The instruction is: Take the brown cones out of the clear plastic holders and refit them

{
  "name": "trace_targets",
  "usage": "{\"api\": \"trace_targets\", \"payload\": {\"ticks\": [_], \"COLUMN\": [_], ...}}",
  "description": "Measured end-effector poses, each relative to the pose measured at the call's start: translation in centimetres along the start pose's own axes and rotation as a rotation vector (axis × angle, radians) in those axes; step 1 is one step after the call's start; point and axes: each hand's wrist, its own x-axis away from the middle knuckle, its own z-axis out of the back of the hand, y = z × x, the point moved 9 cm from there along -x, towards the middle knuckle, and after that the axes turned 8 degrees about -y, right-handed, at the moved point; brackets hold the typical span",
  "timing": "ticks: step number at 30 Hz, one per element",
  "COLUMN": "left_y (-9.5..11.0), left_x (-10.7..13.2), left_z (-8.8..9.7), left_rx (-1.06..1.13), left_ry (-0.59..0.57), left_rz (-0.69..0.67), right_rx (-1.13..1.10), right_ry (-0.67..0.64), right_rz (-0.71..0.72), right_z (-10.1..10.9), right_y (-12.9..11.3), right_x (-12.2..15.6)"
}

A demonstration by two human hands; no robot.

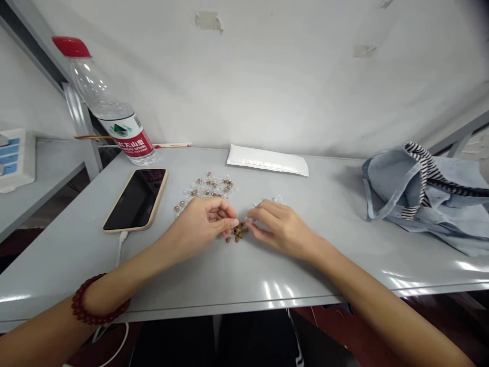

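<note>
My left hand (208, 216) rests on the grey table (267, 265) with its fingers curled and pinched together at the tips, next to a small heap of brown pieces (237, 232). My right hand (277, 224) lies just to the right, fingers bent and pinched on a small clear wrapper near that heap. Behind the left hand lies a scatter of clear-wrapped brown candies (208, 187). What the left fingertips hold is too small to make out. A dark red bead bracelet (91, 308) circles my left wrist.
A phone (136, 200) with a white cable lies at the left, with a red-capped water bottle (110, 109) behind it. A white flat packet (267, 160) lies at the back. A blue cloth bag with striped straps (424, 193) sits at the right.
</note>
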Motion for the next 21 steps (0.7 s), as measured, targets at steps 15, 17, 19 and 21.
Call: {"api": "trace_targets", "payload": {"ticks": [15, 17, 19, 21], "left_y": [0.6, 0.2, 0.1, 0.2], "left_x": [-0.3, -0.6, -0.9, -1.2], "left_z": [5.5, 6.4, 6.4, 5.7], "left_rx": [-0.68, -0.758, -0.814, -0.851], "left_ry": [0.31, 0.317, 0.293, 0.256], "left_rz": [-0.064, -0.043, -0.074, -0.135], "right_rx": [-0.136, -0.148, -0.149, -0.133], "right_ry": [-0.195, -0.196, -0.186, -0.17], "right_rz": [-0.318, -0.318, -0.309, -0.306], "right_z": [-0.4, -0.5, -0.4, -0.2], "right_y": [7.3, 7.3, 7.3, 7.4], "right_x": [1.8, 1.8, 1.7, 1.7]}}
